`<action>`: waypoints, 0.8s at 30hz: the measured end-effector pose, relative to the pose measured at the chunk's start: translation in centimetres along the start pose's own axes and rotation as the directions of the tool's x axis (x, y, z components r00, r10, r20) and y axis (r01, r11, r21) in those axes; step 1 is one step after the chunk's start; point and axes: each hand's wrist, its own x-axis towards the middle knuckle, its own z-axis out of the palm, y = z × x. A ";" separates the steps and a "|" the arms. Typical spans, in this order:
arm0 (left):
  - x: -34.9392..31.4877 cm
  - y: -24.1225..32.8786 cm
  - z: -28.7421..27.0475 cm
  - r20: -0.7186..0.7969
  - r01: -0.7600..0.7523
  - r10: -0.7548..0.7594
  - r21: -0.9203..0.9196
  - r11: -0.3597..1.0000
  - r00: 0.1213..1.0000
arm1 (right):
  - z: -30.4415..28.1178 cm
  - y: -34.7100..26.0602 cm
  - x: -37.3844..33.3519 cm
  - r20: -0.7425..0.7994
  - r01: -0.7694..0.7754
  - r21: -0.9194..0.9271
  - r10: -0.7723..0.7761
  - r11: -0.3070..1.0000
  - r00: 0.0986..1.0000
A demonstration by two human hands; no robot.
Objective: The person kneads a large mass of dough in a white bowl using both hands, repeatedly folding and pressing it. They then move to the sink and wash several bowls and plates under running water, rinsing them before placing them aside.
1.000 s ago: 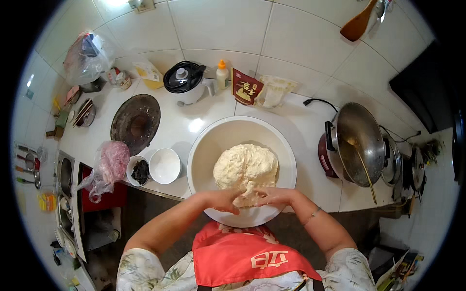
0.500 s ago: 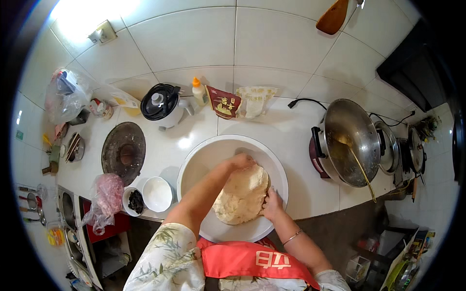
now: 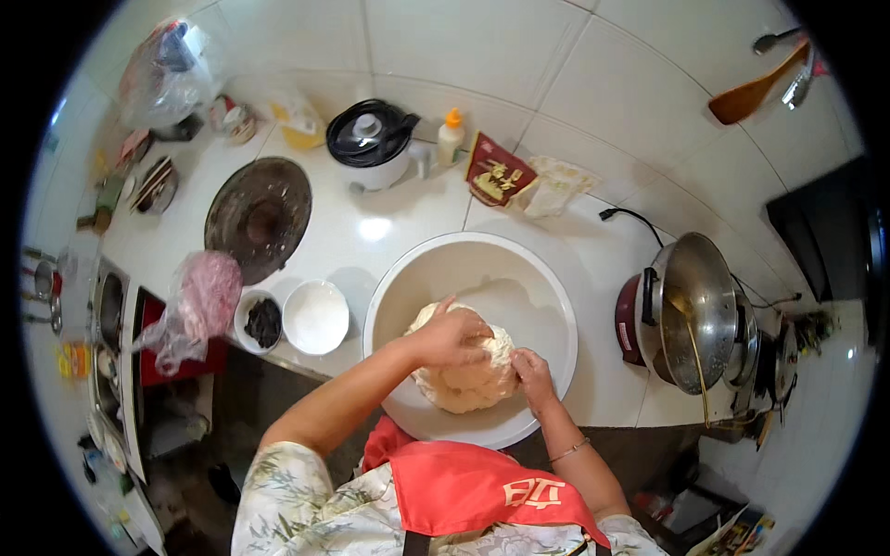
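A lump of pale dough (image 3: 468, 389) rests in the near half of a big white basin (image 3: 547, 278). My left hand (image 3: 451, 337) lies across the dough's far side, its thumb apart and its fingers curled over a raised fold; the fingertips are partly sunk in or hidden. At the dough's right edge, my right hand (image 3: 532, 375) grips the rim of the lump between thumb and fingers. A bracelet circles my right wrist.
Left of the basin stand a bowl of white powder (image 3: 316, 318), a bowl of dark pieces (image 3: 263, 322) and a pink plastic bag (image 3: 209, 292). Behind are a black-lidded appliance (image 3: 371, 148), a squeeze bottle (image 3: 451, 139) and a dark red packet (image 3: 498, 172). A metal wok (image 3: 700, 320) sits right.
My left hand has come back from the dough's far edge onto its top, and the dough is folded nearer and rounder. My right hand stays at the right edge. The whole view has turned.
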 end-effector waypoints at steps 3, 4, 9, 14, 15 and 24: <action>-5.6 2.7 0.3 -0.252 -0.012 0.140 0.450 0.893 0.958 | 2.7 -3.1 -3.2 0.035 0.133 -0.418 -0.130 0.899 0.991; -7.1 2.4 1.0 -0.277 0.038 0.078 0.391 0.920 0.958 | 3.7 -4.3 -4.0 0.087 0.198 -0.567 -0.180 0.800 0.980; -9.1 -1.8 6.6 -0.326 0.213 -0.082 0.391 0.895 0.942 | 7.5 -1.1 -2.4 0.216 0.317 -0.880 -0.296 0.353 0.930; -5.1 -1.5 6.0 -0.296 0.362 -0.264 0.351 0.864 0.918 | 6.5 -3.0 0.8 0.202 0.208 -0.833 -0.067 0.513 0.977; -4.9 -1.2 6.7 -0.345 0.356 -0.234 0.350 0.866 0.909 | 5.0 -2.5 1.2 0.288 0.291 -0.752 -0.102 0.592 0.952; -8.4 1.5 2.8 -0.576 0.328 -0.446 -0.302 0.895 0.685 | -0.9 -10.3 2.0 0.366 0.334 -0.843 -0.006 0.422 0.931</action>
